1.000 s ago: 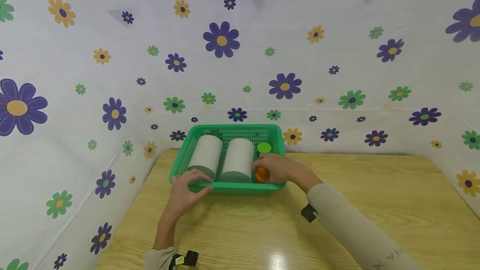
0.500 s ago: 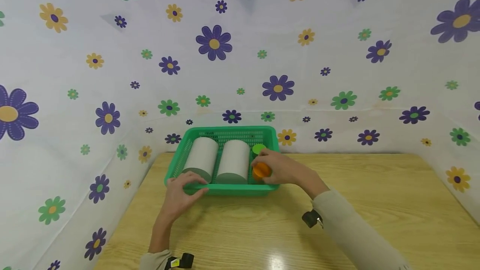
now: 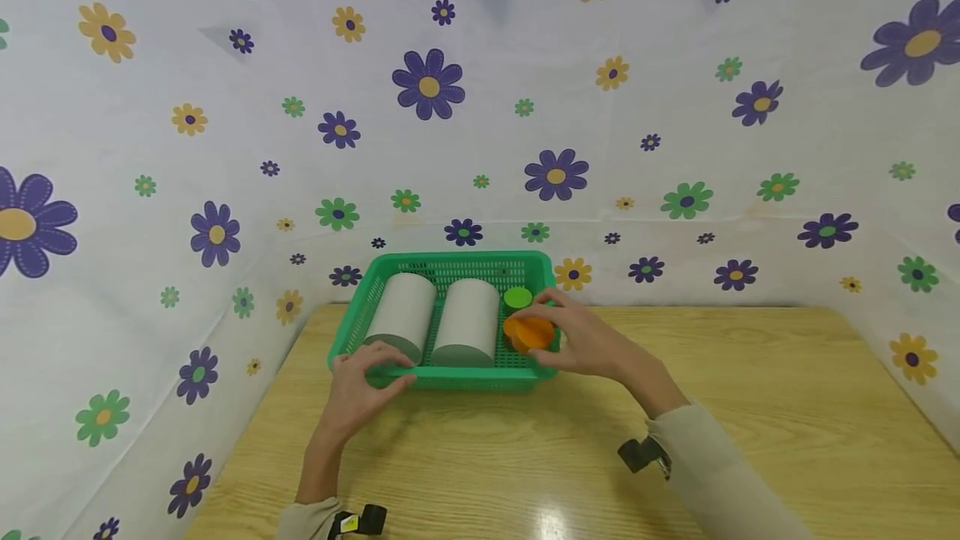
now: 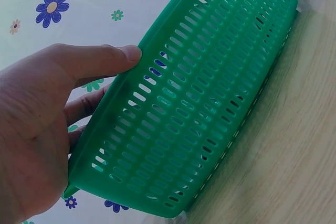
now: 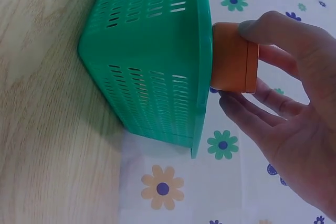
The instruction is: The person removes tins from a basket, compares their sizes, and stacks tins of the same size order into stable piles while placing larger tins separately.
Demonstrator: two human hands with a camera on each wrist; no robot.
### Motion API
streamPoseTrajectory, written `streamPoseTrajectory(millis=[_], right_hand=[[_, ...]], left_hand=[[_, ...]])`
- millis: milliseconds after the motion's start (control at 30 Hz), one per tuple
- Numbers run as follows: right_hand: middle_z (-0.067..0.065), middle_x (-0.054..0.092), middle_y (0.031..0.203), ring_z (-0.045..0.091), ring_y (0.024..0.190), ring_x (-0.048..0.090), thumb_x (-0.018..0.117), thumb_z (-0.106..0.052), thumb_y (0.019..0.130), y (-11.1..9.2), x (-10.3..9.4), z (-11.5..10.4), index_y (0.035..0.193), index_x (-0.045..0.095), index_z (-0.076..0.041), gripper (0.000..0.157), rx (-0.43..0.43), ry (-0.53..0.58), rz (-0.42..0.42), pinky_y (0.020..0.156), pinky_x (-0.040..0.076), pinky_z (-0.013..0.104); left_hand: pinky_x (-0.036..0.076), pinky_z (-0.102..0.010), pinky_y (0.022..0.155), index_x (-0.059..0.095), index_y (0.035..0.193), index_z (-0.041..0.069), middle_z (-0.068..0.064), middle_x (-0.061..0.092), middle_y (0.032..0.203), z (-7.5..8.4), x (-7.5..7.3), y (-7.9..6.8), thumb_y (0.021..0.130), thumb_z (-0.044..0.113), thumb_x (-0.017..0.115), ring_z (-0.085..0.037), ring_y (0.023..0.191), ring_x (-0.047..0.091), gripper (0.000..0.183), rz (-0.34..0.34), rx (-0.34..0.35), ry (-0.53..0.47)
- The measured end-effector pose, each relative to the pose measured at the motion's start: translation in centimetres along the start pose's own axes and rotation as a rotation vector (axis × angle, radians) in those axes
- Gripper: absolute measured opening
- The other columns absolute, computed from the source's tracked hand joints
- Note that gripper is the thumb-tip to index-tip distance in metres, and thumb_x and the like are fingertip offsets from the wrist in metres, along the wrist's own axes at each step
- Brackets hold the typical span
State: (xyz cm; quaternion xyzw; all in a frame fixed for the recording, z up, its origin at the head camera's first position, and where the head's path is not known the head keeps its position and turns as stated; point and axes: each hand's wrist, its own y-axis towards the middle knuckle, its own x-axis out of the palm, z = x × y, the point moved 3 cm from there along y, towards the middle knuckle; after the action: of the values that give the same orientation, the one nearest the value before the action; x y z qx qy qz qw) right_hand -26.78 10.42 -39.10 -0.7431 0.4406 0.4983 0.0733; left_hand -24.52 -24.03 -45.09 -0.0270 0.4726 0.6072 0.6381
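Observation:
A green plastic basket (image 3: 450, 374) stands on the wooden table, holding two white cylinders (image 3: 402, 312) (image 3: 468, 319) side by side and a green-lidded container (image 3: 517, 299). My left hand (image 3: 360, 390) grips the basket's front rim at the left, with the thumb outside and the fingers over the inner side, as the left wrist view (image 4: 47, 103) shows. At the basket's right end, my right hand (image 3: 592, 340) holds an orange lidded jar (image 3: 534, 333) between thumb and fingertips. In the right wrist view the jar (image 5: 231, 59) sticks up above the basket's rim; its lower part is hidden.
The wooden table (image 3: 720, 407) extends to the right and in front of the basket. A white cloth wall with printed flowers (image 3: 465, 140) rises right behind the basket and along the left side. Black wrist cameras (image 3: 371, 519) are strapped to both wrists.
My right hand has raised the orange jar from inside the basket and shifted slightly right, its fingers spread wider. The left hand keeps its hold on the rim. The head view has turned a little.

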Motion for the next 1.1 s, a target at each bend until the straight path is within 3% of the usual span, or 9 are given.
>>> streamPoseTrajectory(millis=[367,633,900,1100], right_hand=[[0.005,0.053,0.121,0.021,0.102,0.054,0.081,-0.013,0.085,-2.6,-0.4,0.3,0.131,0.068,-0.01,0.048,-0.012,0.04,0.118,0.083,0.053,0.041],[0.006,0.055,0.127,0.021,0.109,0.059,0.083,-0.008,0.083,-4.7,-0.6,1.1,0.131,0.068,-0.009,0.05,-0.003,0.083,0.204,0.089,0.055,0.038],[0.008,0.057,0.126,0.025,0.111,0.062,0.084,0.0,0.081,-6.2,-0.9,2.2,0.129,0.067,-0.004,0.051,0.006,0.157,0.322,0.088,0.057,0.043],[0.01,0.059,0.125,0.028,0.109,0.064,0.085,0.0,0.081,-6.9,-1.0,3.1,0.127,0.068,-0.005,0.049,0.024,0.124,0.376,0.085,0.058,0.043]], left_hand=[[0.02,-0.048,0.085,0.076,0.094,0.028,0.014,0.069,0.099,-0.1,0.2,0.0,0.08,0.02,0.089,-0.015,0.099,0.062,0.02,-0.001,0.004,-0.009],[0.02,-0.048,0.085,0.077,0.094,0.024,0.013,0.07,0.098,-0.2,0.2,-0.1,0.081,0.019,0.088,-0.015,0.099,0.062,0.018,0.006,0.01,-0.009],[0.02,-0.047,0.083,0.077,0.093,0.024,0.011,0.07,0.098,-0.2,0.2,0.1,0.079,0.016,0.089,-0.015,0.097,0.062,0.02,0.015,0.024,-0.015],[0.019,-0.047,0.083,0.077,0.093,0.024,0.011,0.07,0.097,-0.4,0.2,0.1,0.079,0.016,0.089,-0.015,0.097,0.062,0.02,0.013,0.025,-0.031]])
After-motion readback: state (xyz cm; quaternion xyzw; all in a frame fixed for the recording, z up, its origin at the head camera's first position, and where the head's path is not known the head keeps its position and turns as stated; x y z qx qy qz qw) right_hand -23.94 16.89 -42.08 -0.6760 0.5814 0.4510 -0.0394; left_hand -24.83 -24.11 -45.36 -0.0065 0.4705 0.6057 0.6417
